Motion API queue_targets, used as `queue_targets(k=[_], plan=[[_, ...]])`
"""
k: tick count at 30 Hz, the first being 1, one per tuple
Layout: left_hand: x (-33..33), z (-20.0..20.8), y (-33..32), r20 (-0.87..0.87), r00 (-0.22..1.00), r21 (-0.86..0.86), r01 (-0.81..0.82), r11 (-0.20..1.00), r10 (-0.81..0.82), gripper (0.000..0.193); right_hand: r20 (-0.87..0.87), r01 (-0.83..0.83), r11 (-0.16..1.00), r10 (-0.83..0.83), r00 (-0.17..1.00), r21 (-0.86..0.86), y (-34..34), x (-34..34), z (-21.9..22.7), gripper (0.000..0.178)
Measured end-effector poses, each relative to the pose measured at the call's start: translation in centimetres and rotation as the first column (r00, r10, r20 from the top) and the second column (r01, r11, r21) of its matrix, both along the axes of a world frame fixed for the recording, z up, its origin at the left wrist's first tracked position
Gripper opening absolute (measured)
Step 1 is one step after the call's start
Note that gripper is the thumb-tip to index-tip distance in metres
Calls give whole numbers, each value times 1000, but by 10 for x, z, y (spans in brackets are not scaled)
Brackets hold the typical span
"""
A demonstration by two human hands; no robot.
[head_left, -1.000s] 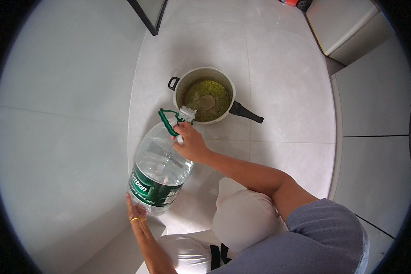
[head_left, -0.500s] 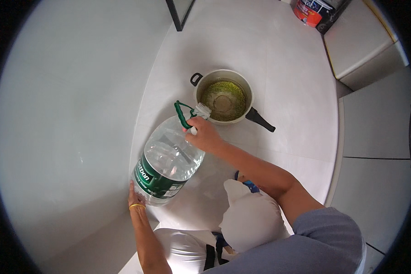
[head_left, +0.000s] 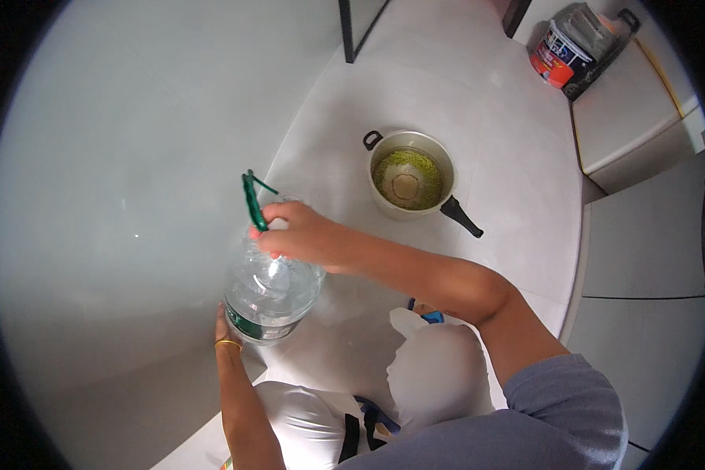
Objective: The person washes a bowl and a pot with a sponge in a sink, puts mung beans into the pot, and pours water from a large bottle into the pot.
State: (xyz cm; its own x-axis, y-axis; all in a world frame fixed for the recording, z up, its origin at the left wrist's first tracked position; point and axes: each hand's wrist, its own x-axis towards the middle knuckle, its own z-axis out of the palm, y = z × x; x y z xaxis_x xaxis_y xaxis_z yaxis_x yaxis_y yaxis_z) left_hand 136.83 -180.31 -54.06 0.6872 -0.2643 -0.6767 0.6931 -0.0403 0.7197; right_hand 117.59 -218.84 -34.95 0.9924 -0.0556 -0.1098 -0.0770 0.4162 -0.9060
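Note:
A large clear plastic water bottle [head_left: 270, 290] with a green label and a green carry handle [head_left: 251, 200] stands nearly upright on the pale tiled floor. My right hand [head_left: 301, 235] is closed over its neck and cap. My left hand [head_left: 225, 337], with a gold ring, presses against the bottle's lower side. Beyond the bottle sits a metal pot [head_left: 412, 176] with a black handle, holding green grains in water.
A grey wall [head_left: 117, 196] fills the left side. A paint can [head_left: 562, 48] stands at the top right beside a white cabinet [head_left: 642, 110]. A dark frame leg [head_left: 346, 31] stands at the top. My knees are below.
The bottle has gone from tilted toward the pot to nearly upright and has drawn back from the pot. My right hand now covers the neck.

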Motion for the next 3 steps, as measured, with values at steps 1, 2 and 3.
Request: queue_targets(k=[1, 2, 3], plan=[[-2, -2, 6, -24, 999, -11, -27, 1000, 27, 75, 18, -27, 999, 28, 999, -18, 7, 0, 12, 23], [-4, 4, 13, -45, 998, -26, -49, 998, 48, 76, 39, -49, 998, 51, 998, -41, 17, 2, 26, 22], [-6, 13, 23, -31, 998, -33, -63, 997, 62, 76, 71, -92, 995, 89, 994, 40, 26, 11, 27, 23]])
